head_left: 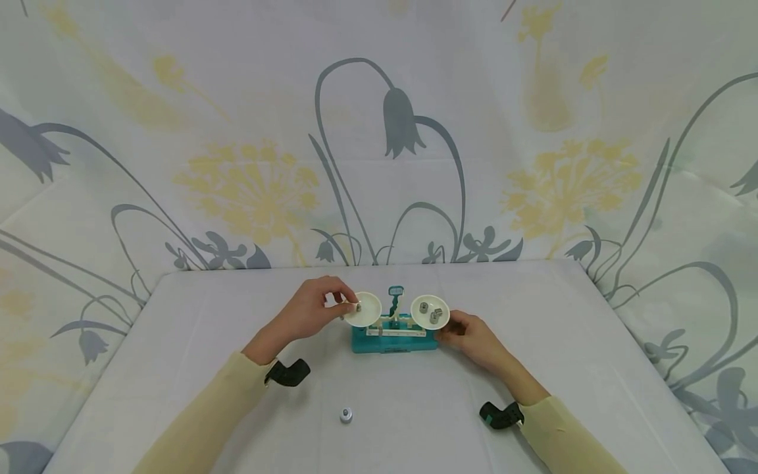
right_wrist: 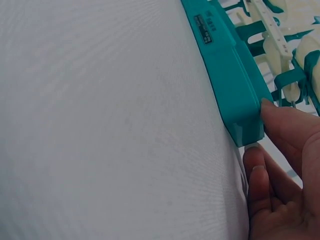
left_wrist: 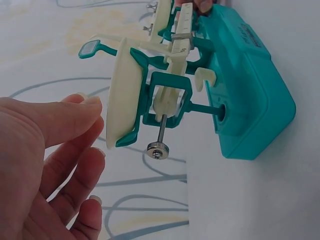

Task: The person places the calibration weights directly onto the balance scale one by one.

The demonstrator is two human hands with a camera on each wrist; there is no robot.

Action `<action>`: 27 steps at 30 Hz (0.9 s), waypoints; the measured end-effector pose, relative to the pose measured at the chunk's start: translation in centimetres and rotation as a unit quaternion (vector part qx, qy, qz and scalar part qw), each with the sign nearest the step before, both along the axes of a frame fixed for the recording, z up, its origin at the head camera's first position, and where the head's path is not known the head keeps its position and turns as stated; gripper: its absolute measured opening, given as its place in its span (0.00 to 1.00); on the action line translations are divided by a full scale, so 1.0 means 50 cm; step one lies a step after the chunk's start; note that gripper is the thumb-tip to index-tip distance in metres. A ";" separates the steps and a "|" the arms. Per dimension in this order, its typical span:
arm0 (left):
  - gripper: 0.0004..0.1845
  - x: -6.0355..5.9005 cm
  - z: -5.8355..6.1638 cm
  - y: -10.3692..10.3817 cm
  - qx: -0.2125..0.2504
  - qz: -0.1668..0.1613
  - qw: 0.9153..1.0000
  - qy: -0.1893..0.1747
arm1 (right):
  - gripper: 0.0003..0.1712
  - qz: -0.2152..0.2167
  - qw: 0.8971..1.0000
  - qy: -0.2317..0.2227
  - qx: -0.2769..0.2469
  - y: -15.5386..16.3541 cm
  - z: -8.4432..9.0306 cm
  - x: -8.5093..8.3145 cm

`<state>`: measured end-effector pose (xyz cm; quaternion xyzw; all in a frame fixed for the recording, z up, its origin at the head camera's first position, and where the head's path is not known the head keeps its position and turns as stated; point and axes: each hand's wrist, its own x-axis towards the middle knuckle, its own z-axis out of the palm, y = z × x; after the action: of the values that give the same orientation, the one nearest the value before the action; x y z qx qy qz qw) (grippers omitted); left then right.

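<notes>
We see a small toy scale (head_left: 393, 329) near the middle of the white table (head_left: 177, 342). It has a teal box for a base (left_wrist: 250, 90) and two round cream pans. The left pan (head_left: 362, 308) has a little metal weight (head_left: 358, 307) at its edge. The right pan (head_left: 430, 311) holds small metal weights (head_left: 424, 307).

Our left hand (head_left: 316, 308) pinches the weight at the left pan with curled fingers. Our right hand (head_left: 470, 332) grips the right end of the base with thumb and fingers.

The base has a label (right_wrist: 206, 29) on its side, but the words are too small to read. The cream beam (left_wrist: 180, 37) has tiny marks like a ruler.

Only the head view shows one more weight (head_left: 346, 415) lying alone on the table near us. Only the left wrist view shows a metal screw knob (left_wrist: 157, 150) under the pan. The right wrist view shows the thumb (right_wrist: 292, 125) pressed on the base corner.
</notes>
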<state>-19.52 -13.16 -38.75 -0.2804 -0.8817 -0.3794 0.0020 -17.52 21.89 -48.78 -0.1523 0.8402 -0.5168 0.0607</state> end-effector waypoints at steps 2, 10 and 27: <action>0.04 0.001 0.000 -0.002 0.003 0.001 1.000 -0.002 | 0.17 -0.001 1.000 0.000 0.000 0.000 0.000 0.000; 0.04 0.010 0.004 -0.008 0.009 0.007 1.000 -0.006 | 0.17 -0.003 1.000 0.001 -0.001 0.001 0.001 0.000; 0.05 0.034 -0.001 -0.019 0.025 -0.014 0.999 -0.022 | 0.17 -0.004 1.000 -0.002 0.005 -0.001 0.001 -0.001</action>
<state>-17.85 -14.10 -38.81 -0.2844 -0.8678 -0.4071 -0.0162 -17.57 21.86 -48.73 -0.1482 0.8434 -0.5128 0.0610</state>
